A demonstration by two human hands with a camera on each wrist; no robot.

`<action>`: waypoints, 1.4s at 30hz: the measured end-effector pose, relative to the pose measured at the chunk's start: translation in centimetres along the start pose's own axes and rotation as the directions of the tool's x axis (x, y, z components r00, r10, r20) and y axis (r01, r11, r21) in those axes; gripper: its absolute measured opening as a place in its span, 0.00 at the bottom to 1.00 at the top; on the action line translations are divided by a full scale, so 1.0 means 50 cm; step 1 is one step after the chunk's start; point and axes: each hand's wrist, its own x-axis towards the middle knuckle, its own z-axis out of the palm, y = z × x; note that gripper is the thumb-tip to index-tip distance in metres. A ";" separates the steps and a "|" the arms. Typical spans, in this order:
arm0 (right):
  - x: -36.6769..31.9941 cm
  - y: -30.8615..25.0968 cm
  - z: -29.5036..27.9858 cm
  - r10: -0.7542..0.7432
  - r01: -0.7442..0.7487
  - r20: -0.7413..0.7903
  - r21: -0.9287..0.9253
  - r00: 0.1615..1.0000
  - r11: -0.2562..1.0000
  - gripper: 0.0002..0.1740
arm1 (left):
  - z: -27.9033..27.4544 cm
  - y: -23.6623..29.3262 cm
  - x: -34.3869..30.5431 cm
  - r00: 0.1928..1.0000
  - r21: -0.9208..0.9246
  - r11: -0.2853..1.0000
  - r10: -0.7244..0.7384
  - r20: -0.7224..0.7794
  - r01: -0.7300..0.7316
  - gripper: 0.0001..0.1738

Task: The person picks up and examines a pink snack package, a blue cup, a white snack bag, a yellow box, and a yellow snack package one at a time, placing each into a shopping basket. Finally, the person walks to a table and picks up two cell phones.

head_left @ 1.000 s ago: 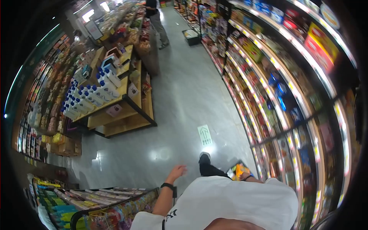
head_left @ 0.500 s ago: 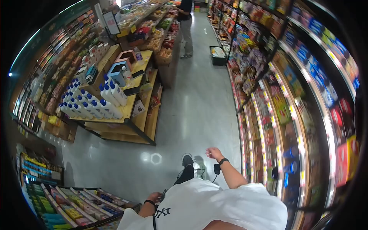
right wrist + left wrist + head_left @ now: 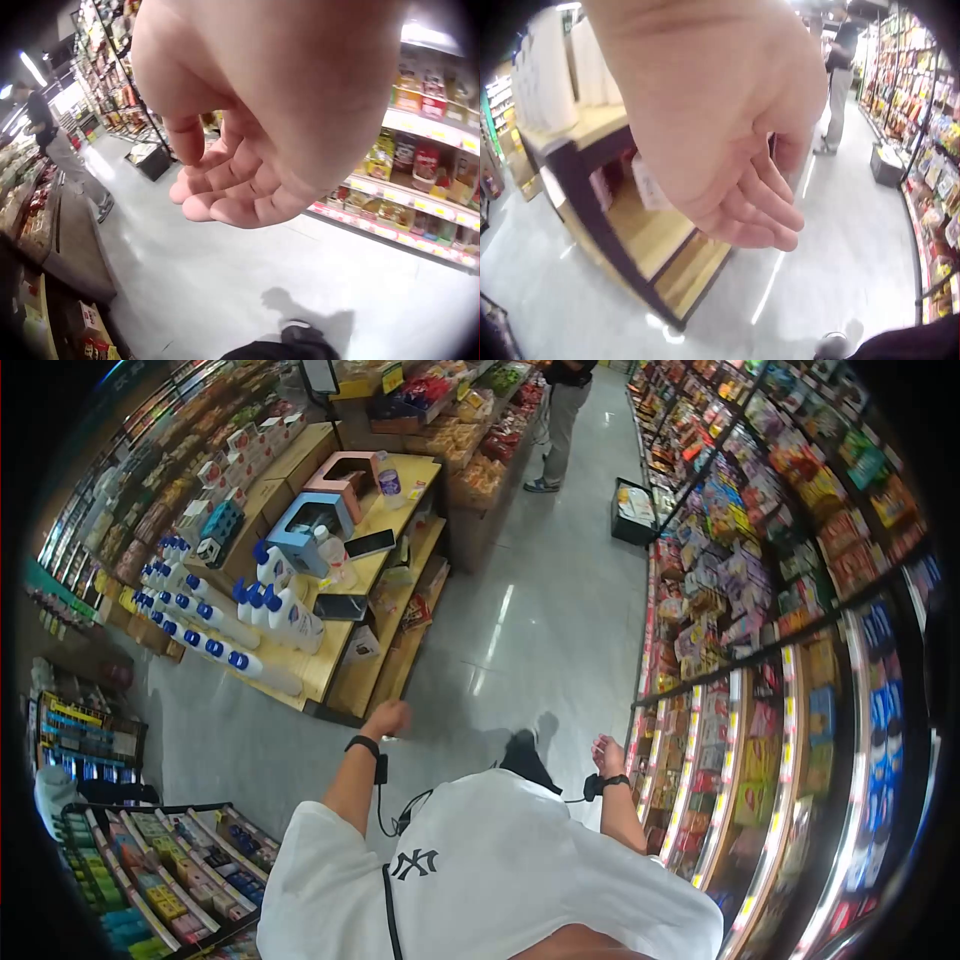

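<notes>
In the head view the left hand (image 3: pixel 388 718) hangs beside the front corner of a wooden display table (image 3: pixel 318 678), touching nothing that I can see. The left wrist view shows that hand (image 3: pixel 735 157) empty, its fingers loosely bent. My right hand (image 3: pixel 607 756) is over the floor near the right-hand shelves. Seen in the right wrist view, the right hand (image 3: pixel 232 165) is empty too, its fingers loosely curled. White bottles with blue caps (image 3: pixel 290 618) stand on the table, near a blue box (image 3: pixel 305 532) and a dark phone (image 3: pixel 370 544).
An aisle floor (image 3: pixel 500 630) runs ahead between the table and shelves of packaged goods (image 3: pixel 735 590) at the right. A dark crate (image 3: pixel 633 512) sits against those shelves. Farther up the aisle stands a person in grey trousers (image 3: pixel 565 425). A low rack (image 3: pixel 180 870) is at the lower left.
The table and crate appear nearer than before. The left hand has swung forward, while the right hand has moved nearer the right shelves. The orange item near the right hand in the oldest frame is out of sight.
</notes>
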 end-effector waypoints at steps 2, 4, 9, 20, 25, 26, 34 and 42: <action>0.092 -0.092 0.113 -0.044 0.063 0.152 -0.121 0.987 0.991 0.17 | 0.020 0.158 0.003 0.975 -0.025 0.978 0.206 -0.085 -0.209 0.16; 0.198 -0.173 0.263 -0.150 0.219 0.314 -0.200 0.938 0.955 0.19 | 0.034 0.261 -0.015 0.936 -0.042 0.940 0.331 -0.121 -0.338 0.18; 0.272 -0.413 0.766 -0.113 0.633 0.747 -0.462 0.655 0.621 0.19 | 0.065 0.424 -0.093 0.884 0.099 0.919 0.394 -0.250 -0.382 0.19; 0.104 -0.376 1.547 -0.027 0.974 0.999 -0.025 0.019 -0.225 0.58 | 0.030 0.519 -0.112 0.730 -0.035 0.929 0.265 -0.630 -0.368 0.20; 0.079 -0.333 1.664 0.129 0.883 0.992 0.078 -0.020 -0.463 0.54 | -0.021 0.556 -0.071 0.690 -0.057 0.953 0.175 -0.702 -0.299 0.20; 0.091 -0.326 1.665 0.131 0.913 0.990 0.095 -0.046 -0.398 0.53 | -0.026 0.560 -0.063 0.681 -0.032 0.969 0.148 -0.717 -0.244 0.20; 0.098 -0.323 1.693 0.083 0.979 0.992 0.107 -0.094 -0.172 0.47 | -0.038 0.631 0.021 0.615 -0.125 0.973 0.021 -0.788 -0.192 0.20; 0.120 -0.372 1.738 0.334 0.951 0.925 0.251 -0.181 -0.180 0.50 | -0.007 0.751 0.127 0.529 -0.324 0.900 -0.131 -0.839 -0.291 0.20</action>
